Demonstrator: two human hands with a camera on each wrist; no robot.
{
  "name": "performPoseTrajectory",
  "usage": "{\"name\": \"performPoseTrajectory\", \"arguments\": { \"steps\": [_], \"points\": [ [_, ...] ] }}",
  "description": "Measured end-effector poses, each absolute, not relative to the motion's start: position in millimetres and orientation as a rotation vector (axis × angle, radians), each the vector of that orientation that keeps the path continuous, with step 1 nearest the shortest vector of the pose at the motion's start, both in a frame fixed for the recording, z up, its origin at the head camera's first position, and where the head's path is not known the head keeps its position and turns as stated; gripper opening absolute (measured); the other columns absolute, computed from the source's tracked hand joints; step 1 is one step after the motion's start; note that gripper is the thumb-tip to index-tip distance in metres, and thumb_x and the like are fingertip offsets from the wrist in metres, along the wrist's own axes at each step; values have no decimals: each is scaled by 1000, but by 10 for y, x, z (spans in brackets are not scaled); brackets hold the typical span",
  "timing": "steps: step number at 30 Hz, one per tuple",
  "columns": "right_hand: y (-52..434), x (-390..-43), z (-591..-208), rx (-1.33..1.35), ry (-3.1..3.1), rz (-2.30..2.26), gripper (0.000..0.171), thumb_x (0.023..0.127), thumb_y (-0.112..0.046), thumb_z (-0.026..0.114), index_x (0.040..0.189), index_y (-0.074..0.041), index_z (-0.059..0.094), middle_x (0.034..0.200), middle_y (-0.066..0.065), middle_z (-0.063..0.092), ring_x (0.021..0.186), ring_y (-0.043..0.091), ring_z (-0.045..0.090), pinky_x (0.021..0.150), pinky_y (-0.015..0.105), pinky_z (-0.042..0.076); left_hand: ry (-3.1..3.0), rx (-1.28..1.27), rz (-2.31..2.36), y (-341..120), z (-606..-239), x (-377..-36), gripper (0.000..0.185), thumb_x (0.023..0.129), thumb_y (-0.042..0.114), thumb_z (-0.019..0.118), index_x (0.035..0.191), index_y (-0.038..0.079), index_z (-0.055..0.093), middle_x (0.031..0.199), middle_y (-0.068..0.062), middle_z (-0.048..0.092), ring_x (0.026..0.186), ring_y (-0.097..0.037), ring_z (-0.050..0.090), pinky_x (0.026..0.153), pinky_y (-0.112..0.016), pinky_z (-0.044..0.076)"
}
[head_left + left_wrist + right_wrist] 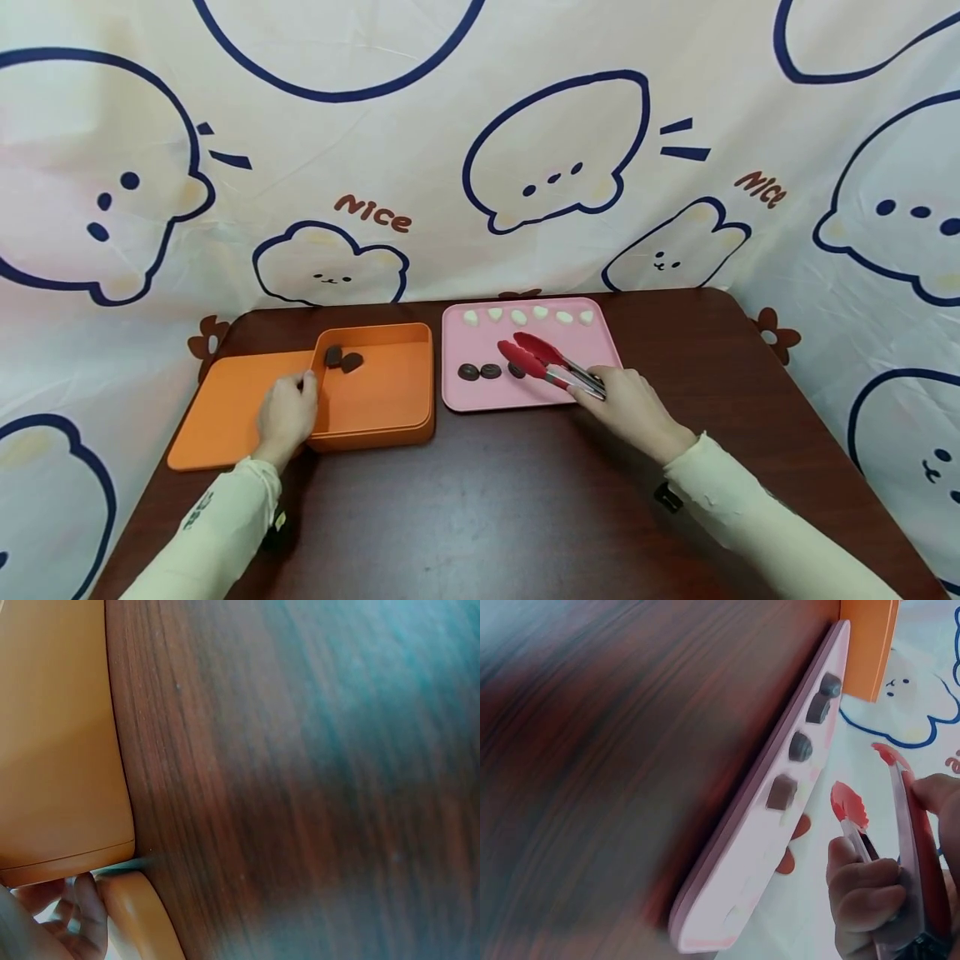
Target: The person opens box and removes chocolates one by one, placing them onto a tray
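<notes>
My left hand (pixel 288 412) grips the left wall of an orange box (pixel 375 400). Inside the box, two dark chocolates (pixel 351 362) lie near the back left corner. In the left wrist view, the fingers (pixel 91 919) are at the box's side, beside the orange lid (pixel 142 919). My right hand (pixel 626 408) holds metal tongs (pixel 558 375) with red tips above a pink tray (pixel 480 346). The tips stand apart in the right wrist view, with nothing seen between them. Several dark chocolates (pixel 800 746) sit along the tray's near side, partly hidden by the tongs in the head view.
Several white pieces (pixel 518 317) form a row along the tray's back edge. The orange lid (pixel 232 408) lies flat left of the box. A dark wooden table (pixel 465 517) bears everything, with a white printed cloth (pixel 435 167) hanging behind it.
</notes>
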State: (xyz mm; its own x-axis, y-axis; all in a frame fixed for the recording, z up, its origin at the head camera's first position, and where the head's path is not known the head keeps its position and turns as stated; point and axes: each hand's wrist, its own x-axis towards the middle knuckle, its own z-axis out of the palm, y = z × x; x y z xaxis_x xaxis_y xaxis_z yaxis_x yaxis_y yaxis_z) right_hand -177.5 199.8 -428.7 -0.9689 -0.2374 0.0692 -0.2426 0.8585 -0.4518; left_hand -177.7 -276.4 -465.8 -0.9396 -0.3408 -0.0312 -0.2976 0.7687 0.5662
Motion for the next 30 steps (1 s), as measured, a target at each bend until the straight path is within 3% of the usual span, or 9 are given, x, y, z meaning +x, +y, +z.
{"name": "performPoseTrajectory", "arguments": {
  "steps": [6,12,19,30],
  "points": [
    [1779,-1780,-4280,453,-3001,767,37,88,-40,77,101,-6,70,68,-3,56,59,12,49,52,25,40,-2890,526,-886,-2763,-4649,-1769,53,108,40,29,92,7,68,69,-10,56,62,-26,53,52,-34,36],
    [1565,-1794,-4276,546,-2954,791,35,87,-41,78,98,-8,71,64,-5,54,59,10,47,52,24,37,-2898,518,-897,-2762,-4652,-1769,55,108,41,27,83,7,63,64,-7,52,57,-24,50,50,-33,35],
    [1319,-1841,-4238,570,-2976,793,46,86,-44,78,111,-5,72,72,-2,61,62,12,49,53,26,38,-2889,496,-905,-2758,-4649,-1789,55,108,42,26,79,8,59,63,-6,51,56,-24,49,50,-33,35],
    [984,-1920,-4226,665,-2976,787,39,89,-45,75,99,-8,70,60,-6,44,54,9,43,49,26,33,-2875,501,-919,-2755,-4639,-1784,53,108,40,28,71,11,53,59,-5,49,54,-24,47,49,-33,35]
  ]
}}
